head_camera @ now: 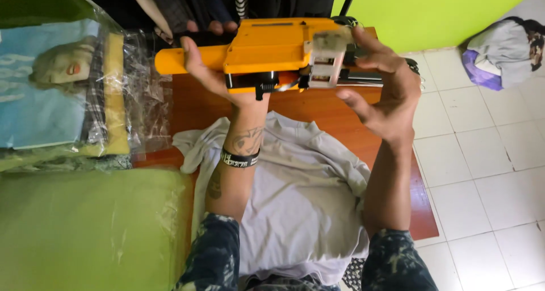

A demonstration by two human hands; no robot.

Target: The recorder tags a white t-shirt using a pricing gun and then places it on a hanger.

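Note:
My left hand (pixel 213 75) grips an orange hand-held labelling tool (pixel 261 49) from below, holding it up above a wooden table (pixel 318 112). My right hand (pixel 383 89) touches the tool's pale grey front end (pixel 328 58) with thumb and fingers spread around it. Below the tool, a pale grey garment (pixel 301 194) lies spread on the table between my forearms. A black wristband (pixel 240 158) sits on my left wrist.
Plastic-wrapped folded textiles (pixel 62 92) and a green wrapped bundle (pixel 85 228) lie at the left. Dark clothes (pixel 227 4) hang behind the table. A white tiled floor (pixel 488 166) lies to the right, with a grey and purple cloth heap (pixel 502 52) by the green wall.

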